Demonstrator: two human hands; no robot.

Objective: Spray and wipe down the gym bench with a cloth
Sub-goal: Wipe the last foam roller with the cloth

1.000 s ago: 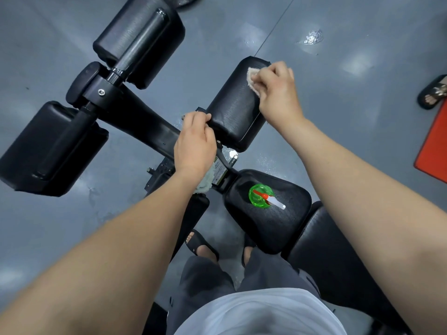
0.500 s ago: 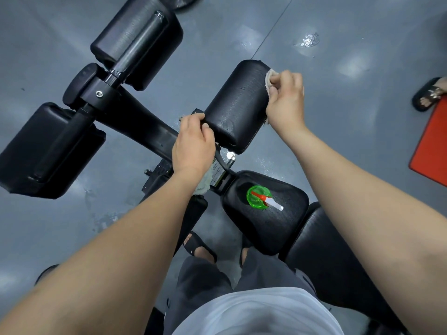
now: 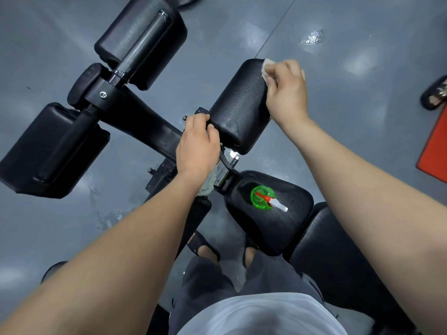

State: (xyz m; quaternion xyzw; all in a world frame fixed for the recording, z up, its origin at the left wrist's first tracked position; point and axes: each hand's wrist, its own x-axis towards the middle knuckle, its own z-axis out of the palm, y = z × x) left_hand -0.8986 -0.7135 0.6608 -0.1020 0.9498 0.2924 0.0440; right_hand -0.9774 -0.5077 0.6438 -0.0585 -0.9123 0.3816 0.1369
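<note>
Head: left grip [image 3: 197, 143] holds pad [image 3: 239, 105]; right grip [image 3: 286, 93] pinches cloth [image 3: 266, 68].

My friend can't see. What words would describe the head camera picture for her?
A person's right hand holds a small white cloth against the far corner of a black padded bench roller, while the left hand grips the black metal frame beside it. A green plastic spray bottle stands on the black seat pad nearer the person.

Both bare forearms stretch forward. The left grip [image 3: 197, 143] curls round the pad [image 3: 238, 105] at its left end; the right grip [image 3: 286, 90], fingers bunched, pinches a cloth [image 3: 266, 68] against its far right corner.
</note>
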